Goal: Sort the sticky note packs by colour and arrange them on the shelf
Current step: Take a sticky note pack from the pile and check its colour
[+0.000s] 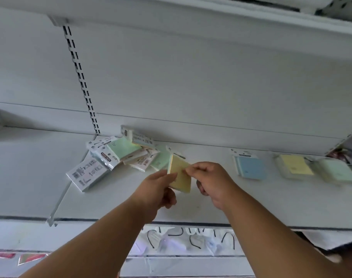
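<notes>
A yellow sticky note pack is held up above the middle of the white shelf. My left hand grips its lower left edge and my right hand pinches its upper right edge. To the left lies a loose heap of packs, green, pale pink and white, some face down. On the right, three packs lie flat in a row: a blue pack, a yellow pack and a green pack.
A slotted metal upright runs up the back panel on the left. Another shelf hangs overhead. Below the shelf's front edge hang white goods on black hooks.
</notes>
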The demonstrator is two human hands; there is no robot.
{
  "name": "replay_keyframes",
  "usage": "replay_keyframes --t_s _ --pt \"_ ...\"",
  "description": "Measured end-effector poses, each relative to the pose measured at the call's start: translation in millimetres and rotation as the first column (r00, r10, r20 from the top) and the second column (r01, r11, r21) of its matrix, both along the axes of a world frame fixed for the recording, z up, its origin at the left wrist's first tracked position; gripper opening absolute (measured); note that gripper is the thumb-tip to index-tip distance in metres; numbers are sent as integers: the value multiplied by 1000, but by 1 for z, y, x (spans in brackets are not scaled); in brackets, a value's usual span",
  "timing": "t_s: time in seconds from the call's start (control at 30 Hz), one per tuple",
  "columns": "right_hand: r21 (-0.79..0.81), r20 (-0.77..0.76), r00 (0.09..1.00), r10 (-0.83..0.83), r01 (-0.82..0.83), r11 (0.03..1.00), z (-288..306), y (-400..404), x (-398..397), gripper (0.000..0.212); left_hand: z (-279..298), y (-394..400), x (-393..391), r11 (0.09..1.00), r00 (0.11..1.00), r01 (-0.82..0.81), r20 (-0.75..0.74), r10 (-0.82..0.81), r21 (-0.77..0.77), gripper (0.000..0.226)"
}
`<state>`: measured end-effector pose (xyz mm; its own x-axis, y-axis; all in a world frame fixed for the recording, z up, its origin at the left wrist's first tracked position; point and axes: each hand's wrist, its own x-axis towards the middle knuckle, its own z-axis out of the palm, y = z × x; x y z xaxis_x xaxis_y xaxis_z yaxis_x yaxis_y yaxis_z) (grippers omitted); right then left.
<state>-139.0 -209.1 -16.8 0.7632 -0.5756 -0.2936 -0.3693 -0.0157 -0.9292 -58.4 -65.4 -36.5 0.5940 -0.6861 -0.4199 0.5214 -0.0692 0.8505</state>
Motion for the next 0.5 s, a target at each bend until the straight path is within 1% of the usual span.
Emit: replay_keyframes --t_s 0.1,0.13,0.2,0.23,0.27,0.33,0.4,0.5 --pt "-142 -31 986 -162 156 978 -5 -19 -18 15 1 -14 -18 1000 1000 16 0 -16 12 19" --pt "-149 -39 977 -207 200 969 -6 -27 -26 18 2 -22 -24 1000 1000 17 -15 -17 0 19" --pt "-66 -39 971 -235 232 971 -7 -42 -45 23 4 -38 -39 999 999 42 -16 -42 -16 20" --pt "-9 -29 971 -236 236 972 -7 -51 -56 23 5 -47 -47 997 997 74 15 -74 -5 20" --pt "27 -15 970 -242 242 970 -7 -61 -67 22 4 -59 -57 994 991 108 71 -110 26 18" --pt "29 4 960 -280 280 960 -10 -88 -92 22 0 -87 -78 979 957 156 225 -183 135 12" --pt "-38 3 947 -323 322 946 -15 -121 -118 26 -5 -122 -101 962 908 144 354 -222 232 9" --pt "-176 -30 940 -340 330 928 -18 -177 -155 24 -4 -180 -142 945 825 56 517 -226 324 11"
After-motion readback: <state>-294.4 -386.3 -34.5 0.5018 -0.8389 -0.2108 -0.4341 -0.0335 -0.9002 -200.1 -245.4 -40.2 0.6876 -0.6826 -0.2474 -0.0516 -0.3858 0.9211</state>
